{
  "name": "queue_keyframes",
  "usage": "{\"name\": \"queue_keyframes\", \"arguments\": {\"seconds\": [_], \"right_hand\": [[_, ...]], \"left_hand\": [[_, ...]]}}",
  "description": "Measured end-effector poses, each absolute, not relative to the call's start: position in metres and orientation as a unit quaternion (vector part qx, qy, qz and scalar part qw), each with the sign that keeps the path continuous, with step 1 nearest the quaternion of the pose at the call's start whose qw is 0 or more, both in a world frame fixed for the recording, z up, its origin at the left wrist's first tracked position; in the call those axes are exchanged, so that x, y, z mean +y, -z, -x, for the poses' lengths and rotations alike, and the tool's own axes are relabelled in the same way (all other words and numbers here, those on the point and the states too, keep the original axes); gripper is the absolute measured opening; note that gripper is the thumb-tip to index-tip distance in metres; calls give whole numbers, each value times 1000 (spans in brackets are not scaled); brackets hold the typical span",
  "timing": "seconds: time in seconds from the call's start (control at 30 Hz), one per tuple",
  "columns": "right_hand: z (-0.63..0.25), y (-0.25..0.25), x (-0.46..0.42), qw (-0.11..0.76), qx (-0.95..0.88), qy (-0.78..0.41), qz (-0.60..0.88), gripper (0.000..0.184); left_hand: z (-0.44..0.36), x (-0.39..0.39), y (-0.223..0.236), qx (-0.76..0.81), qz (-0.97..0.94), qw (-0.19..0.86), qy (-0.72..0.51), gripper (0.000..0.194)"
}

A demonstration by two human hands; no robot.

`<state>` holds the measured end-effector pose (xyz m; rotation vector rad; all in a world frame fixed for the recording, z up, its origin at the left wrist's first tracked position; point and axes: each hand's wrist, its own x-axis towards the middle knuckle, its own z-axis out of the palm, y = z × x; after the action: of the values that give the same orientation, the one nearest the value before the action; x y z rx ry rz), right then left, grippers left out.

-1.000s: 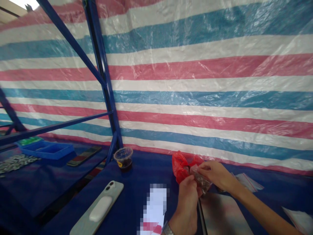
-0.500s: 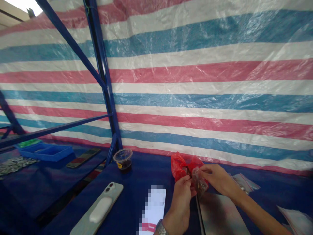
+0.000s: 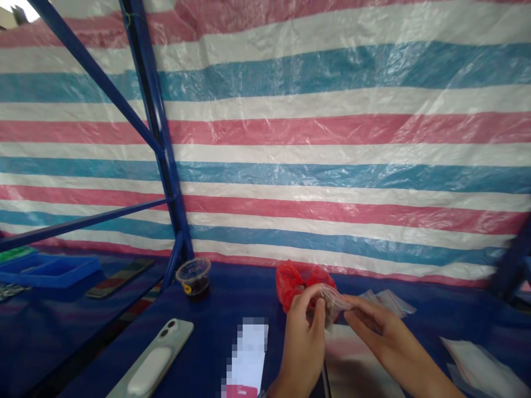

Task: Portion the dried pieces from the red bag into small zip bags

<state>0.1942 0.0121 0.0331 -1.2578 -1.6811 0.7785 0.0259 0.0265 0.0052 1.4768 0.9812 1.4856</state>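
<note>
1. Plastic bag (image 3: 333, 303) is sitting at five o'clock, near red bag (image 3: 286, 283).
2. Left hand (image 3: 305, 334) and right hand (image 3: 384, 331) are pinching it.
3. Its edge is now stretching between them, seemingly giving both a hold.

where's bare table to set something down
Blue tabletop looks bare between the lidded cup and red bag, and between the pale phone and pixelated screen. It is crowded around the left hand, right hand, clear pouch and zip bags.
</note>
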Motion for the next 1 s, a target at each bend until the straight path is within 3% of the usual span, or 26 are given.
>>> {"name": "queue_keyframes", "arguments": {"seconds": [0.17, 0.3, 0.4, 0.57, 1.0], "right_hand": [[-206, -38, -4, 466, -649, -291, 526, 40], [-219, -25, -10, 396, -646, -335, 560, 40], [-227, -8, -11, 328, -661, -276, 616, 35], [-235, 6, -9, 316, -685, -177, 632, 36], [-286, 18, 8, 443, -563, -134, 685, 42]], "left_hand": [[-27, 12, -18, 387, -617, 426, -536, 27], [-23, 7, -15, 409, -688, 390, -456, 19], [-20, 8, -3, 428, -718, 373, -403, 19], [-16, 16, 11, 439, -715, 344, -422, 22], [-4, 27, 6, 459, -693, 278, -481, 28]]}}
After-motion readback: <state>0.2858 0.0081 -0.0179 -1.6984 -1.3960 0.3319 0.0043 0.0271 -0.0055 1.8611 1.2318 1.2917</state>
